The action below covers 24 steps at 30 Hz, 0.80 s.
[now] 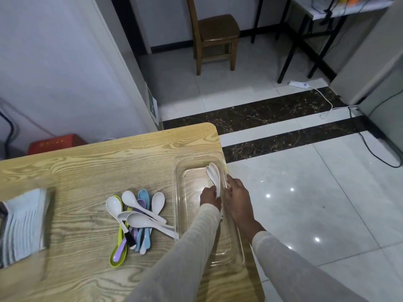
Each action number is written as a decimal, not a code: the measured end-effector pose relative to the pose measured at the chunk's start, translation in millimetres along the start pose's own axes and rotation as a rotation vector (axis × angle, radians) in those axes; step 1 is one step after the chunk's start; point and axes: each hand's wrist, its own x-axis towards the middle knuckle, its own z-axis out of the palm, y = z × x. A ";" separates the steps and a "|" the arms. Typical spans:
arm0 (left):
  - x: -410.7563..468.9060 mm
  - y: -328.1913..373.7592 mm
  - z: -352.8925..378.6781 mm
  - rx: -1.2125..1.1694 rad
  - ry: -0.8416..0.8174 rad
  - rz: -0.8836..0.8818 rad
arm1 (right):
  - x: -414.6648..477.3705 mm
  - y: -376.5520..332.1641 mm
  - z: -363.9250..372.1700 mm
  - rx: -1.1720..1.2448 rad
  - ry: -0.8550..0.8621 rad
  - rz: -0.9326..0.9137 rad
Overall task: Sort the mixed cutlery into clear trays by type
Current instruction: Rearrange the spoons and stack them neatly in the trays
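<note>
I see a stack of white spoons (213, 175), at least two, number unclear, standing on edge inside the clear tray (181, 192) at right of centre. My left hand (209, 197) pinches the stack at the handles; my right hand (236, 198) presses against it from the other side, fingers together. Left of the tray, on the table (87, 162), lies a mixed pile (136, 219): about five white spoons, two blue, two purple, one green. A second tray (24, 225), blurred, holds pale stacked pieces at the left edge.
</note>
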 end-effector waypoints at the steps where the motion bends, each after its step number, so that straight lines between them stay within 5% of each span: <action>1: 3.5 0.2 -1.3 -0.005 0.006 0.007 | -0.1 0.7 1.4 -0.002 0.005 0.004; 18: 8.0 -4.7 -20.7 -0.045 0.010 0.104 | -6.4 2.2 8.7 0.029 0.041 0.055; 24: -14.4 -28.4 -66.6 -0.208 0.212 0.287 | -12.9 -29.5 10.7 -0.086 0.228 0.007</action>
